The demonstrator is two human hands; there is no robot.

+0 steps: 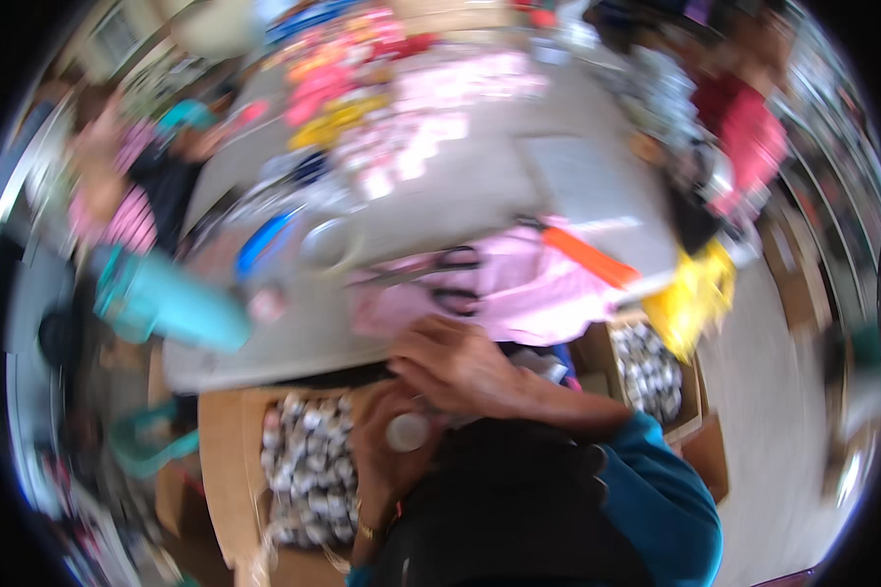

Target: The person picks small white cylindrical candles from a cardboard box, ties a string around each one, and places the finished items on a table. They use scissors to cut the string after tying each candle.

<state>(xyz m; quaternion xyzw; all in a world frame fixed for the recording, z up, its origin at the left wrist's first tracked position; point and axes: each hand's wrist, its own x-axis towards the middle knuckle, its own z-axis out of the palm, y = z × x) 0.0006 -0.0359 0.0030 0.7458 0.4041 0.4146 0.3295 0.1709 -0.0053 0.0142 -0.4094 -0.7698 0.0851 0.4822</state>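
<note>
My left hand [382,453] is closed around a small item with a round white end [407,432]. Its exact kind is blurred. Just above it, my right hand [464,368] has its fingers bent and close together against the left; whether they pinch anything is hidden. Both hands are held in front of my body by the near table edge. Beyond them, a piece of pink cloth [550,308] lies on the table, with black-handled scissors [457,258] and an orange-handled tool [587,257] on top.
Cardboard boxes of small whitish pieces stand at left [308,469] and right [647,370]. On the grey table [477,176] are a turquoise bottle [183,301], a tape roll [328,243], and pink pieces [426,117]. People sit at left [128,198] and right [749,139]; a yellow bag [694,297] hangs by the corner.
</note>
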